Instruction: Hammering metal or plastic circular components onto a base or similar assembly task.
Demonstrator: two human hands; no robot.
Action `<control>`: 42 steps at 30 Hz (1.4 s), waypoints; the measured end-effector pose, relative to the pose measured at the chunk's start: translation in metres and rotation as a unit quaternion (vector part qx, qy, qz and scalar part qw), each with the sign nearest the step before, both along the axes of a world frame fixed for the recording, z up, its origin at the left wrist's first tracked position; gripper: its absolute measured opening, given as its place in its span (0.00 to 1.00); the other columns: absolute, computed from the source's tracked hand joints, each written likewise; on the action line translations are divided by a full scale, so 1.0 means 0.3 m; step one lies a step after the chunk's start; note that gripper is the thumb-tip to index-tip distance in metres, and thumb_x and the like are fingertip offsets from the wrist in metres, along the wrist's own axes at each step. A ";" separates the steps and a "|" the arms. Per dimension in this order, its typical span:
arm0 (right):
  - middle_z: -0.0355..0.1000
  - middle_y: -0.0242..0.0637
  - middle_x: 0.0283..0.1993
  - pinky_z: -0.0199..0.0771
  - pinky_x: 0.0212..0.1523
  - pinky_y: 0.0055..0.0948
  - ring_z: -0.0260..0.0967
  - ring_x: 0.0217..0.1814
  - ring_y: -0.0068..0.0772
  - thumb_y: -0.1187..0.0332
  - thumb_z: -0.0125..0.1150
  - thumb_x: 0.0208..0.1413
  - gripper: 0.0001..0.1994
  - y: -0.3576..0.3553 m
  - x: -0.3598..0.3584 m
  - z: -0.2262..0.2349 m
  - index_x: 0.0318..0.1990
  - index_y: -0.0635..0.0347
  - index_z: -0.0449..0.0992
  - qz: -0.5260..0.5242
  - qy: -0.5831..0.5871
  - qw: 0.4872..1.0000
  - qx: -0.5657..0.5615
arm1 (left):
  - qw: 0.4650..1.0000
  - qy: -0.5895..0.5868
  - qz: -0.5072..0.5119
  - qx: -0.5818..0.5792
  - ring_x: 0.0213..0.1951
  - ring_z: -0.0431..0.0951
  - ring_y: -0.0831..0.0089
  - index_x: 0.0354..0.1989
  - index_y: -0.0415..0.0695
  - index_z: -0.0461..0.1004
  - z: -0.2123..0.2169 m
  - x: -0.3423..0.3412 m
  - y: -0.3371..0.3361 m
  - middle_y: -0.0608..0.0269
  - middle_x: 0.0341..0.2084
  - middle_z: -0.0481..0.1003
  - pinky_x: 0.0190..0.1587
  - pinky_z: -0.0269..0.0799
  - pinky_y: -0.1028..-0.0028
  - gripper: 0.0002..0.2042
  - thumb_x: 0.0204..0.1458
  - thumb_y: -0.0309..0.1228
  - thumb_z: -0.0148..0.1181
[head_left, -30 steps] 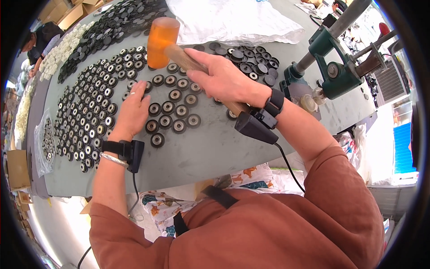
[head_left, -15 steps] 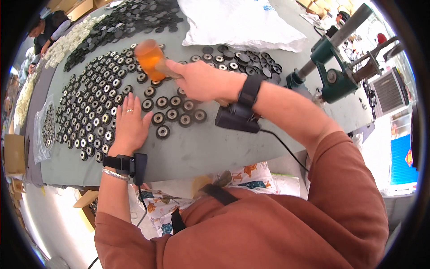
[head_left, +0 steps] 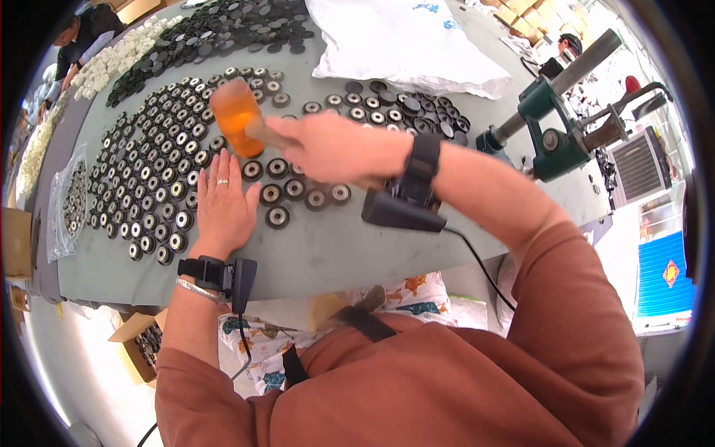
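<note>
My right hand is wrapped round the wooden handle of a mallet with a translucent orange head. That head is over the black wheels, just beyond my left fingertips; whether it touches one I cannot tell. My left hand lies flat, fingers stretched out, at the right edge of a large spread of black wheels with metal centres. Right of it sits a smaller group of the same wheels, partly hidden by my right hand. Both hands are empty apart from the mallet.
A green press stands at the right of the grey table. At the back lie black discs, white parts and a white sack. A plastic bag of parts is at the left edge. A co-worker leans in at far left.
The mallet head has come left and nearer to me, swinging with my right hand. My left hand keeps its place beside the wheels. The whole view has shifted slightly.
</note>
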State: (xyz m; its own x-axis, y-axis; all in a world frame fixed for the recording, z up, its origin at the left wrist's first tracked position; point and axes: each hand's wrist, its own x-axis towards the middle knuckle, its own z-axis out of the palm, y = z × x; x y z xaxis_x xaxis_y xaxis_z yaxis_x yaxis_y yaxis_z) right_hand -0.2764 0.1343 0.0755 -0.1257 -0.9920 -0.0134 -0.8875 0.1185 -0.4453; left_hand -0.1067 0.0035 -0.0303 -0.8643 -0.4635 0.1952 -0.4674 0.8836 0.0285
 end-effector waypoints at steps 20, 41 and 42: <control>0.71 0.60 0.37 0.68 0.42 0.47 0.69 0.41 0.60 0.68 0.45 0.55 0.21 -0.009 -0.049 0.109 0.56 0.65 0.58 -0.077 -0.053 0.993 -0.069 | 0.994 0.070 -0.066 0.048 0.65 0.49 0.49 0.60 0.31 0.53 0.041 -0.023 -0.025 0.39 0.61 0.53 0.65 0.45 0.58 0.29 0.54 0.34 0.53; 0.64 0.28 0.26 0.68 0.26 0.19 0.60 0.22 0.16 0.66 0.50 0.59 0.30 0.246 -0.156 0.004 0.67 0.54 0.50 -0.164 -0.275 0.942 -0.095 | 0.871 0.309 0.052 0.379 0.57 0.66 0.64 0.57 0.30 0.62 0.142 0.032 -0.064 0.48 0.55 0.67 0.59 0.57 0.72 0.24 0.61 0.38 0.43; 0.68 0.32 0.29 0.70 0.28 0.22 0.62 0.23 0.18 0.66 0.50 0.58 0.29 0.267 -0.138 -0.009 0.67 0.55 0.52 -0.134 -0.189 0.963 -0.138 | 0.888 0.281 0.078 0.356 0.57 0.66 0.66 0.57 0.32 0.63 0.163 0.078 -0.033 0.51 0.54 0.68 0.59 0.57 0.73 0.22 0.61 0.37 0.43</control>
State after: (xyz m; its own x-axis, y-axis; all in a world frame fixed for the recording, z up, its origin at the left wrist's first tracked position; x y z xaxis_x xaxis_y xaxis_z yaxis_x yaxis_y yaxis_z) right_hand -0.3178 0.2143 0.0727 -0.4152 -0.8972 0.1502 -0.6096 0.1519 -0.7780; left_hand -0.0832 -0.0063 0.0185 -0.6383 -0.7473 0.1846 -0.3176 0.4741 0.8212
